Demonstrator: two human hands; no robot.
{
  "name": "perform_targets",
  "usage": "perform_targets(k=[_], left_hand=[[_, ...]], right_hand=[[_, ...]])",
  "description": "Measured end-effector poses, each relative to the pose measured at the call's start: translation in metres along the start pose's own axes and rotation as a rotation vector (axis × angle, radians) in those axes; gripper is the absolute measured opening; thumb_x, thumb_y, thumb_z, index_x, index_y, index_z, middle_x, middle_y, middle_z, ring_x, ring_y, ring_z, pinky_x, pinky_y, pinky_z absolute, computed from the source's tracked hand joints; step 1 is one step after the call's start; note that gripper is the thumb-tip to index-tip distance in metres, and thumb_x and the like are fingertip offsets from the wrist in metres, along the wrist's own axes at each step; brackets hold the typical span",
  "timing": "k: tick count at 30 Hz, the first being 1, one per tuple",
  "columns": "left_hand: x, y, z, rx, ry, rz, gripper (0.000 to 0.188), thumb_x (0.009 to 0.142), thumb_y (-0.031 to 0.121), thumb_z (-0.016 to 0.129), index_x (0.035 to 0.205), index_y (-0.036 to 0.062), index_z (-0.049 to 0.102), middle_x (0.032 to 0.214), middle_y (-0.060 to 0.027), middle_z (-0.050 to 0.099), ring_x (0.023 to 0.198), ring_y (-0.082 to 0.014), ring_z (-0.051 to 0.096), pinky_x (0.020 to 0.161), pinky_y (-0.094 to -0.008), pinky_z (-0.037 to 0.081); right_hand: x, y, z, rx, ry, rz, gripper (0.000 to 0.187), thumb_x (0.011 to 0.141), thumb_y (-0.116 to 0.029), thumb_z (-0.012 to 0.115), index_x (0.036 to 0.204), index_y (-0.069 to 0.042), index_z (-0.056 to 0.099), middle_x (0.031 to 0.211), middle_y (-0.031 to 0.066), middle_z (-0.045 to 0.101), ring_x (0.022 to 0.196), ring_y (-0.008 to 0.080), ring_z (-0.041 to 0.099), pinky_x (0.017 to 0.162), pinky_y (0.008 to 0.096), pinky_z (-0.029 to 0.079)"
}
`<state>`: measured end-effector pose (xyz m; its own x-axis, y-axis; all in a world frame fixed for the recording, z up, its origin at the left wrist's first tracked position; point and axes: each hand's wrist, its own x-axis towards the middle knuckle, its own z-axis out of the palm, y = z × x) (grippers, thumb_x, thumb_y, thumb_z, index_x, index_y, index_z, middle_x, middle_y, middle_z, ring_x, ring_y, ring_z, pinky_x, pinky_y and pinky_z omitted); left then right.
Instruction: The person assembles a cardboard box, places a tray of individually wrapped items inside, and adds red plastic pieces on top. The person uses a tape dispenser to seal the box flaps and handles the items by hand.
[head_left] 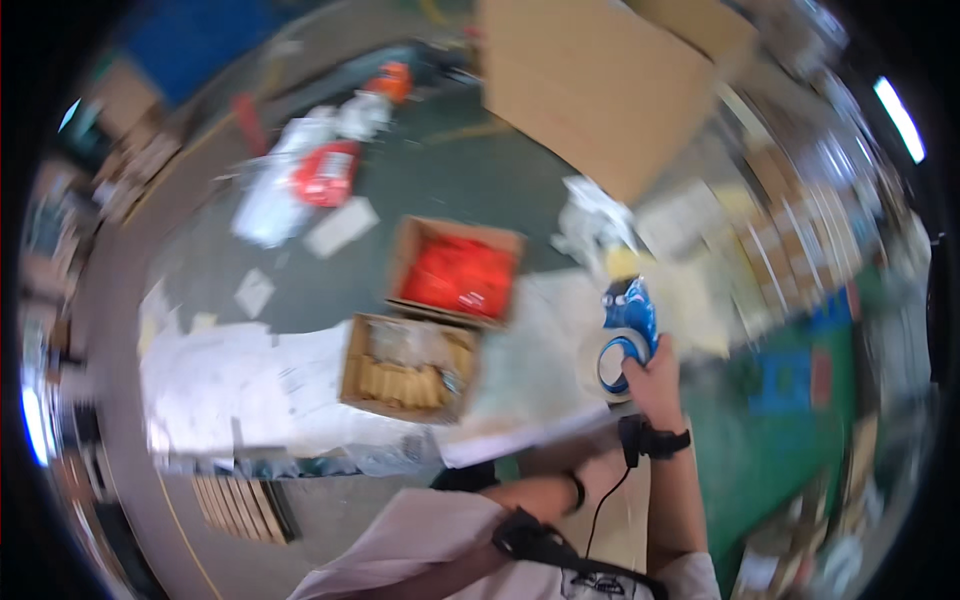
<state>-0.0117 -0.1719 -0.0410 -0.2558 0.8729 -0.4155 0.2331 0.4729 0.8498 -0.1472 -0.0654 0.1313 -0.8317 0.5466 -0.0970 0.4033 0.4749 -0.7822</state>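
Observation:
My right hand point(655, 385) is closed around a blue tape dispenser point(632, 303) with a wide roll of tape point(598, 365) on it, raised over the table's right front edge. A black band with a cable sits on that wrist. My left hand point(605, 468) reaches across my body, low by a tan cardboard surface point(622, 520); its fingers are blurred and I cannot make them out. Left of the dispenser on the table are an open carton of red packets point(462, 275) and, nearer me, an open carton of yellowish-tan pieces point(405, 382) with clear plastic.
White papers point(240, 385) cover the table's near left part. Red and white plastic bags point(325, 175) lie at the far left. A large cardboard sheet point(600, 90) stands at the back, with crumpled clear plastic point(595, 225) below it. Stacked cartons point(800, 240) are at the right.

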Motion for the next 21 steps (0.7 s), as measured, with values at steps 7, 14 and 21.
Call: perform_targets(k=[7, 14, 21], left_hand=[[-0.009, -0.024, -0.036, 1.142, -0.156, 0.384, 0.071, 0.087, 0.044, 0.055, 0.148, 0.0189, 0.029, 0.158, -0.0038, 0.016, 0.145, -0.0207, 0.016, 0.114, -0.0519, 0.014], [-0.017, 0.009, -0.022, 1.156, -0.187, 0.481, 0.07, 0.087, 0.042, 0.058, 0.146, 0.0165, 0.03, 0.156, -0.0052, 0.021, 0.142, -0.0212, 0.021, 0.111, -0.0538, 0.02], [-0.005, 0.037, 0.07, 0.128, -0.271, -0.05, 0.037, 0.093, 0.033, 0.055, 0.121, 0.0082, 0.055, 0.117, -0.0074, 0.061, 0.109, -0.0217, 0.055, 0.096, -0.0433, 0.039]], right_hand=[[-0.214, 0.005, -0.195, -0.021, -0.15, 0.189, 0.063, 0.063, -0.001, 0.074, 0.12, -0.001, 0.05, 0.104, 0.0149, 0.061, 0.097, 0.0209, 0.061, 0.087, 0.0306, 0.046], [-0.382, 0.205, -0.163, -0.297, 0.013, 0.366, 0.056, 0.063, 0.001, 0.069, 0.116, -0.001, 0.051, 0.098, 0.0205, 0.063, 0.095, 0.039, 0.061, 0.083, 0.0412, 0.05], [-0.411, 0.272, -0.137, -0.278, 0.059, 0.135, 0.057, 0.066, 0.001, 0.067, 0.12, -0.006, 0.05, 0.103, 0.0191, 0.059, 0.097, 0.0407, 0.057, 0.084, 0.0448, 0.048]])
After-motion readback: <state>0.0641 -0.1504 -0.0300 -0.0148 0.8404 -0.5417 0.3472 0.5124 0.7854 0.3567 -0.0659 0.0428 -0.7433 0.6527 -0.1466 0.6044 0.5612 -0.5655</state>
